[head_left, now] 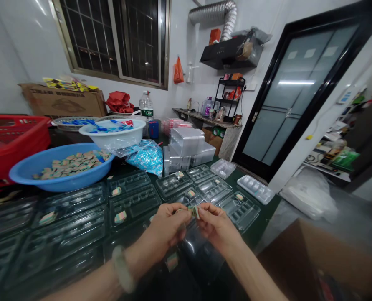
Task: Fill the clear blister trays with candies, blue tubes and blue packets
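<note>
My left hand (168, 225) and my right hand (215, 225) meet above the table, both with fingers pinched. Between the fingertips are small flat pieces striped in green and cream (193, 211); their exact kind cannot be made out. Clear plastic trays with moulded compartments (135, 202) lie in rows below and around my hands. Small stacks of similar pink, green and cream pieces (120, 216) sit in several trays. More loose pieces (73, 165) fill a blue basin (23, 175) at the left. Another stack (172, 261) lies below my hands, blurred.
Behind the trays stand a bag of blue-patterned packets (146, 156), stacked clear boxes (187, 144) and a white bowl of blue items (113, 133). A red basket (16, 133) is at the far left. At lower right is a cardboard box (317, 259).
</note>
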The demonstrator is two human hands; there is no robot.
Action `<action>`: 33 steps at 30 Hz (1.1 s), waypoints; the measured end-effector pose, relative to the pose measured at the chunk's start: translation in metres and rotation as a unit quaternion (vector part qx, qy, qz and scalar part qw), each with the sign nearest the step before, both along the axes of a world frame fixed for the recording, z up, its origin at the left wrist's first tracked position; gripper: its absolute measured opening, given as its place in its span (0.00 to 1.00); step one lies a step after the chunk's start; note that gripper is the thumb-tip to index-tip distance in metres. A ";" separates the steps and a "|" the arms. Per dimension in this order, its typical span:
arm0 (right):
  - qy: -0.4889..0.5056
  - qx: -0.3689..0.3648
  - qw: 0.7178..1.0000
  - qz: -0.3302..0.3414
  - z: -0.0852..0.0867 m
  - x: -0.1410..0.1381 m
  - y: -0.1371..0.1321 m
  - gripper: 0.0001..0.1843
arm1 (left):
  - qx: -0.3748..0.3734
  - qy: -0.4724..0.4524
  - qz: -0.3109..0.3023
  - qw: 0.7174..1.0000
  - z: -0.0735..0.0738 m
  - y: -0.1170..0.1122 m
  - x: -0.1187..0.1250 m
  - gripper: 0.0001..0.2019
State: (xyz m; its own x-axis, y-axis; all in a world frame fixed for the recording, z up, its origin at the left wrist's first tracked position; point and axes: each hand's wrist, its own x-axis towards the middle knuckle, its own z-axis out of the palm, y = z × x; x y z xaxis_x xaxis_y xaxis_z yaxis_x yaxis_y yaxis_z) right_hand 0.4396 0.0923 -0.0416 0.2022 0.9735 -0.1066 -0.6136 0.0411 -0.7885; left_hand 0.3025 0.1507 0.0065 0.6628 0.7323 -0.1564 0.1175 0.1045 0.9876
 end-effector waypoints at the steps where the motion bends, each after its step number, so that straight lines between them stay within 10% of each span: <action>1: -0.007 0.001 1.000 -0.003 -0.001 0.002 0.000 0.10 | 0.020 0.009 0.007 1.000 0.001 0.000 0.001 0.11; 33: 0.030 0.035 0.994 0.104 -0.005 0.010 -0.008 0.08 | 0.097 0.056 -0.078 0.991 0.012 -0.005 0.001 0.09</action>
State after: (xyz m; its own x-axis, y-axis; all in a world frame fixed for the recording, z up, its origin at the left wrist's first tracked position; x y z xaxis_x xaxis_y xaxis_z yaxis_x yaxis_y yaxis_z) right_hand 0.4492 0.0840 -0.0464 -0.0081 0.9990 -0.0431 -0.6608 -0.0377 -0.7496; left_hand 0.3032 0.1456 0.0184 0.7568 0.6457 -0.1015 0.2275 -0.1145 0.9670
